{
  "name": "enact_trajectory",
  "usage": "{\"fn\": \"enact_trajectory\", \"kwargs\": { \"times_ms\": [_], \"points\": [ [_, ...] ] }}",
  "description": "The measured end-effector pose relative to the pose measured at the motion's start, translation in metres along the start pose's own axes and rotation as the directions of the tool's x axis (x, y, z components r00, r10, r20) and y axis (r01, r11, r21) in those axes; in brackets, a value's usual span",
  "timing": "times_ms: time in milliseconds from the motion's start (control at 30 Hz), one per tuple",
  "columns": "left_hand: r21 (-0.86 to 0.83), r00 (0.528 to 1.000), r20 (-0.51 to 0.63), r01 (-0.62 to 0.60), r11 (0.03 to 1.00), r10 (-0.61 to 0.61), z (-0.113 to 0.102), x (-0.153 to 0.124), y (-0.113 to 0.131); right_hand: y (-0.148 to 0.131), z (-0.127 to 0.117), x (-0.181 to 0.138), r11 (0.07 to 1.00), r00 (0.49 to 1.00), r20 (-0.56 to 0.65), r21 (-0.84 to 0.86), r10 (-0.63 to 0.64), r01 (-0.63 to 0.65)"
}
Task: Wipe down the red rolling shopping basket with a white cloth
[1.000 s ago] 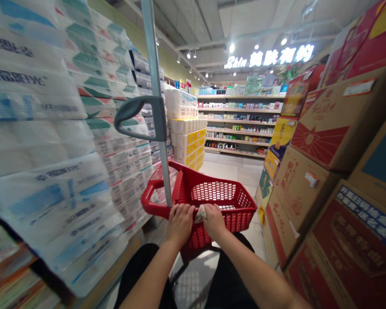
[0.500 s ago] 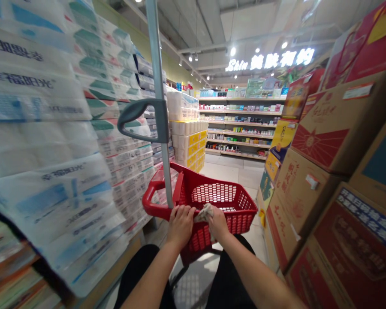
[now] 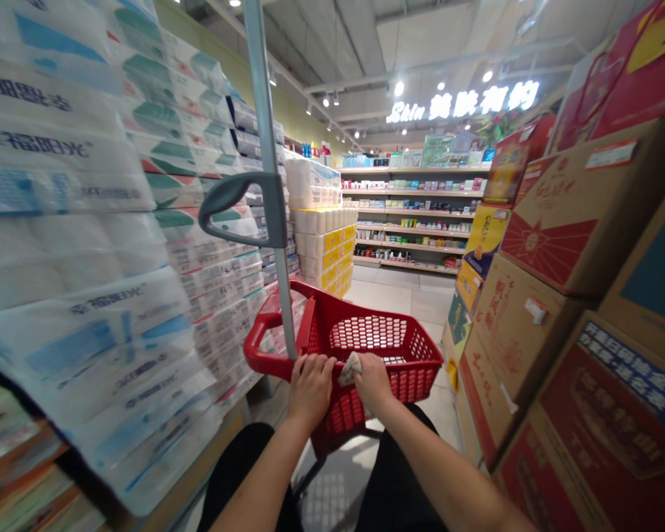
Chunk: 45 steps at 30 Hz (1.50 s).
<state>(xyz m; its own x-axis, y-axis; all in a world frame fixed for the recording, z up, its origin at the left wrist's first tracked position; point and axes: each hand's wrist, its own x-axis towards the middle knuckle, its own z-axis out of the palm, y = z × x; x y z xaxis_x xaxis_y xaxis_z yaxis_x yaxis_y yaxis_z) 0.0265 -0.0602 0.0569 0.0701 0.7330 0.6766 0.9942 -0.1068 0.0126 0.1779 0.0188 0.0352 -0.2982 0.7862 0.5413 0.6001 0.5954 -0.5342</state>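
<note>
A red plastic shopping basket cart (image 3: 385, 332) stands in front of my knees, with a grey upright pole (image 3: 266, 111) and a grey looped handle (image 3: 242, 210). My left hand (image 3: 311, 380) is closed over the near rim of the basket, just right of the pole's foot. On the same rim, a little further right, my right hand (image 3: 372, 377) grips a crumpled pale cloth (image 3: 351, 366) and presses it against the red plastic. The fingertips of the right hand are partly hidden behind the rim and cloth.
Stacked packs of toilet paper (image 3: 100, 325) rise close on the left. Cardboard cartons (image 3: 554, 214) are piled on the right. Further ahead, yellow and white paper packs (image 3: 326, 251) stand beside the aisle, and shelves of small goods (image 3: 415, 193) line the back.
The cloth in my right hand has shifted slightly and looks more bunched, with less of it showing. My left hand stays on the rim. The view has barely moved.
</note>
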Motion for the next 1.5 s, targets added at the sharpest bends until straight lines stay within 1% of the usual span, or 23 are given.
{"fn": "enact_trajectory", "kwargs": {
  "times_ms": [33,67,100,167,267,300,333,367,433,500,533,600,700,767,833,900,1000,1067,1167,1233,1367,1500],
  "points": [
    [0.003,1.0,-0.004,0.007,1.0,-0.007,-0.001,0.001,0.001,-0.001,0.0,-0.002,0.998,0.998,0.006,0.035,-0.059,0.059],
    [0.006,1.0,-0.01,0.017,1.0,-0.017,-0.001,0.002,0.003,-0.003,0.001,-0.004,0.993,0.996,0.006,0.072,-0.092,0.091],
    [0.011,0.999,-0.017,0.03,0.999,-0.03,-0.002,0.003,0.005,-0.004,0.001,-0.005,0.99,0.995,0.001,0.105,-0.097,0.096],
    [0.03,0.998,-0.023,0.055,0.998,-0.055,-0.005,0.008,0.01,-0.004,0.002,-0.004,0.984,0.999,0.002,0.174,-0.036,0.035],
    [0.086,0.999,0.014,0.044,0.995,-0.045,-0.008,0.016,0.017,-0.003,0.001,0.005,0.959,0.989,0.063,0.242,0.136,-0.147],
    [0.106,0.999,0.032,0.029,0.994,-0.033,-0.008,0.018,0.019,-0.002,0.0,0.007,0.957,0.984,0.079,0.232,0.162,-0.176],
    [0.123,0.999,0.045,0.015,0.992,-0.021,-0.008,0.02,0.02,-0.001,-0.001,0.008,0.966,0.985,0.08,0.198,0.152,-0.165],
    [0.133,0.999,0.051,0.005,0.991,-0.012,-0.007,0.02,0.02,0.0,-0.001,0.008,0.983,0.992,0.069,0.144,0.105,-0.114],
    [0.135,0.999,0.049,-0.007,0.991,0.0,-0.005,0.02,0.02,0.003,-0.002,0.003,0.998,0.997,0.048,0.012,-0.061,0.06],
    [0.123,0.999,0.046,-0.013,0.992,0.007,-0.003,0.018,0.018,0.008,-0.002,-0.004,0.976,0.977,0.06,-0.068,-0.205,0.209],
    [0.115,0.999,0.046,-0.015,0.993,0.01,-0.003,0.017,0.017,0.011,-0.002,-0.007,0.969,0.97,0.063,-0.069,-0.233,0.237],
    [0.1,0.999,0.048,-0.022,0.995,0.017,-0.002,0.015,0.015,0.015,-0.002,-0.009,0.977,0.976,0.049,-0.008,-0.213,0.213],
    [0.08,0.998,0.05,-0.029,0.996,0.025,-0.001,0.014,0.012,0.019,-0.001,-0.006,0.99,0.997,0.013,0.118,-0.081,0.079],
    [0.075,0.998,0.05,-0.027,0.997,0.024,-0.001,0.015,0.012,0.02,-0.001,-0.005,0.993,0.999,0.009,0.111,-0.041,0.04],
    [0.074,0.999,0.049,-0.025,0.997,0.022,-0.001,0.015,0.012,0.021,0.0,-0.007,0.997,0.997,0.02,0.031,-0.069,0.068],
    [0.072,0.999,0.045,-0.027,0.997,0.024,-0.001,0.014,0.012,0.023,0.001,-0.012,0.991,0.991,0.04,-0.037,-0.125,0.127],
    [0.065,0.999,0.038,-0.032,0.997,0.03,-0.001,0.013,0.012,0.028,0.0,-0.014,0.985,0.984,0.053,-0.028,-0.169,0.17],
    [0.064,0.999,0.039,-0.034,0.997,0.032,-0.002,0.012,0.012,0.029,-0.002,-0.011,0.988,0.988,0.05,0.048,-0.148,0.145],
    [0.074,0.998,0.053,-0.036,0.997,0.032,-0.003,0.011,0.012,0.026,-0.005,-0.004,0.988,0.996,0.048,0.136,-0.08,0.073],
    [0.08,0.997,0.066,-0.04,0.996,0.035,-0.003,0.012,0.011,0.024,-0.005,-0.003,0.992,0.995,0.052,0.105,-0.081,0.075],
    [0.053,0.995,0.09,-0.052,0.997,0.047,-0.004,0.017,0.005,0.024,-0.002,-0.011,0.989,0.987,0.076,-0.012,-0.143,0.144],
    [0.036,0.992,0.123,-0.046,0.998,0.041,0.0,0.028,-0.004,0.026,-0.005,-0.008,0.996,0.994,0.068,0.0,-0.084,0.085]
  ]
}}
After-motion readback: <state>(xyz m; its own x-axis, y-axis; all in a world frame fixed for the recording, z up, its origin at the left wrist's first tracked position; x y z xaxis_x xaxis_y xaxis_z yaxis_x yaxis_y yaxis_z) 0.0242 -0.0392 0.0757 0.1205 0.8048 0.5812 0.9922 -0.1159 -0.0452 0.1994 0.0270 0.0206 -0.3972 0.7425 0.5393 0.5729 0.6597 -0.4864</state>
